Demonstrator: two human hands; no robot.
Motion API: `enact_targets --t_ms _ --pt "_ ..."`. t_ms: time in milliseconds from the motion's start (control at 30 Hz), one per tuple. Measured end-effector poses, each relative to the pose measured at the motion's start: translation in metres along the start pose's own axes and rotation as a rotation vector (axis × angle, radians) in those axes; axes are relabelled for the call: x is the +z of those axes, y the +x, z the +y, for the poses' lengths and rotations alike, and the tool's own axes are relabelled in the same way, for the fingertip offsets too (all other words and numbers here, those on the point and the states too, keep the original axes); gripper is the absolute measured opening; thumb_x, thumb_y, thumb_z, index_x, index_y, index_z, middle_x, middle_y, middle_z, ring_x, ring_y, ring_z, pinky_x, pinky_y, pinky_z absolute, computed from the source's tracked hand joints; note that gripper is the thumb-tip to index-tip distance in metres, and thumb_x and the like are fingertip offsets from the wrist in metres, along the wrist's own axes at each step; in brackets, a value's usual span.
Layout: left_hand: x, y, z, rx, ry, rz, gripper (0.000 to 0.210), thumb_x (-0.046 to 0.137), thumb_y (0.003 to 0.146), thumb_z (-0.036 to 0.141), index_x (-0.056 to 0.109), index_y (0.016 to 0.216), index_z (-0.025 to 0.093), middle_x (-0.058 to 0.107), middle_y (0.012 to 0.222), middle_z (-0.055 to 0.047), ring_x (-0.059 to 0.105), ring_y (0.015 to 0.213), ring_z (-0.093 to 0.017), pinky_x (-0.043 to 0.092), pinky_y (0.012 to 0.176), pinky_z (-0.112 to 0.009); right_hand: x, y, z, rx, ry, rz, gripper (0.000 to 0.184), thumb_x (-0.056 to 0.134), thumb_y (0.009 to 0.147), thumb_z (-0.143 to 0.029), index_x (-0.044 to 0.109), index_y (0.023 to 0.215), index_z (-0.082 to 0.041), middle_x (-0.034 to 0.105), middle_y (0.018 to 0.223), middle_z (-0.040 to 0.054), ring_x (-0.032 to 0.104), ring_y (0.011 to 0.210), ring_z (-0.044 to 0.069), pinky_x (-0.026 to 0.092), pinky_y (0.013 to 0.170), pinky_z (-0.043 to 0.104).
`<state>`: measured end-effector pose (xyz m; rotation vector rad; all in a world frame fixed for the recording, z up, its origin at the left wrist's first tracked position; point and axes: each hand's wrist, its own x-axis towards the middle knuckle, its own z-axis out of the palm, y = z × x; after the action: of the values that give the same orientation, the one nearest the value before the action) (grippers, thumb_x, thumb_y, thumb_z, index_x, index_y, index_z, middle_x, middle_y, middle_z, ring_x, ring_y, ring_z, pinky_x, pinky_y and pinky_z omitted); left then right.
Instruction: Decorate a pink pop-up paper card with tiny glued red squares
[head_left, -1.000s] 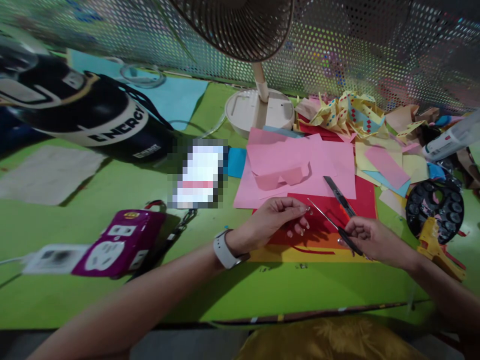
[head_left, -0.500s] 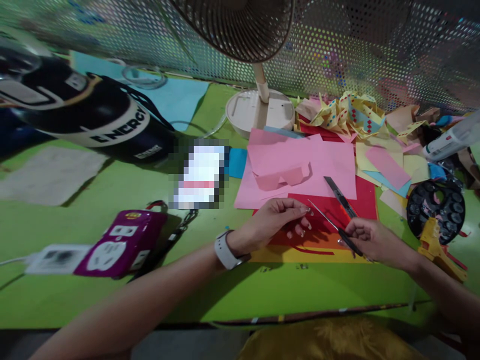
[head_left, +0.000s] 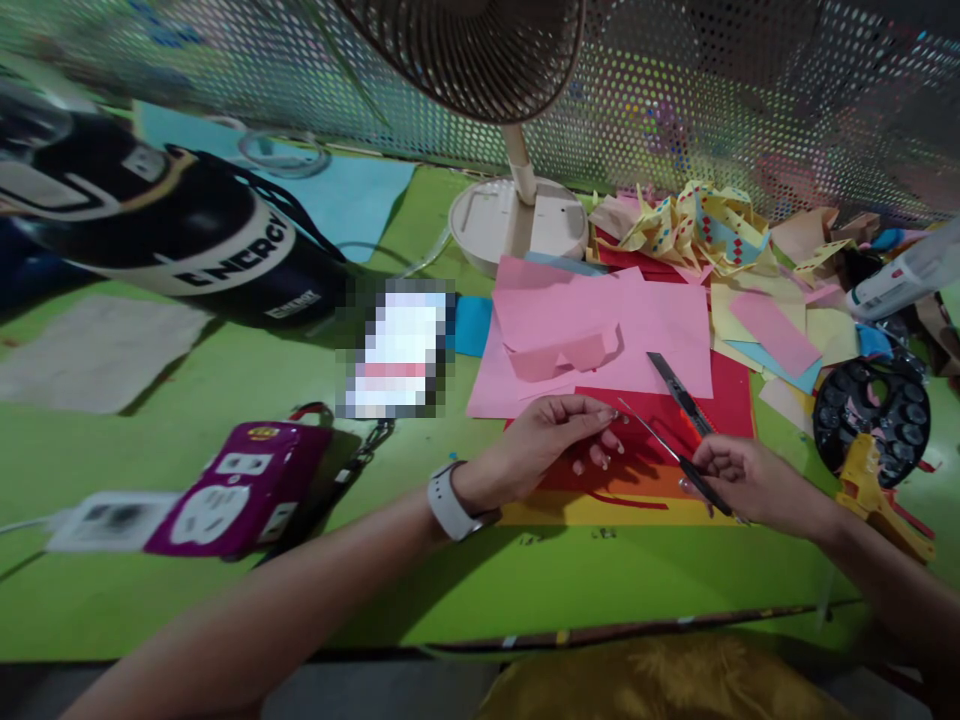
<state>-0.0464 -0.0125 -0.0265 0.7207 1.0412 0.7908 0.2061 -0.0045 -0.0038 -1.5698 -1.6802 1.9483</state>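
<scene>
My left hand [head_left: 566,435], with a pale watch strap at its wrist, is closed in a pinch over the red paper [head_left: 720,400]. What lies between its thumb and index finger is too small to make out. My right hand [head_left: 739,480] grips black-handled scissors [head_left: 675,458], seen almost edge-on. Their thin metal tip points up and left, close to my left fingertips. Just beyond my right hand, a utility knife [head_left: 679,392] lies across pink and red sheets. A cut, folded pink paper piece [head_left: 562,352] rests on the pink sheet [head_left: 667,310]. Orange and yellow paper shows below the hands.
At the left are a tilted black bottle [head_left: 225,230], a purple case [head_left: 236,490] and a blurred-out phone [head_left: 401,350]. A fan base [head_left: 555,215] stands behind the paper. Paper scraps [head_left: 697,230], a black round palette [head_left: 870,415] and a yellow glue gun [head_left: 870,490] lie right.
The scissors' tip has shifted very slightly. A tiny red speck now shows on the pink sheet near the folded piece. Both hands stay almost where they were.
</scene>
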Motion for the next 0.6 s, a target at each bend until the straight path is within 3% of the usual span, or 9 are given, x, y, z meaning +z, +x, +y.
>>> enact_targets --t_ms 333,600 --pt "0.0 0.001 -0.003 0.034 -0.081 0.026 0.019 0.076 0.079 0.032 0.069 0.077 0.014 0.073 0.07 -0.002 0.061 0.053 -0.007 0.047 0.05 -0.015 -0.001 -0.004 -0.007 0.01 -0.009 0.001 0.045 0.078 0.067 -0.056 0.053 0.075 -0.02 0.051 0.062 -0.0044 0.046 0.056 0.009 0.032 0.048 0.021" --pt "0.0 0.0 -0.006 -0.006 -0.109 -0.006 0.023 0.08 0.075 0.035 0.072 0.079 0.014 0.075 0.072 -0.003 0.062 0.051 -0.007 0.049 0.048 -0.015 0.0 -0.002 0.004 -0.029 -0.037 -0.063 0.039 0.07 0.078 -0.055 0.054 0.08 -0.02 0.052 0.064 -0.0042 0.05 0.059 0.01 0.035 0.051 0.022"
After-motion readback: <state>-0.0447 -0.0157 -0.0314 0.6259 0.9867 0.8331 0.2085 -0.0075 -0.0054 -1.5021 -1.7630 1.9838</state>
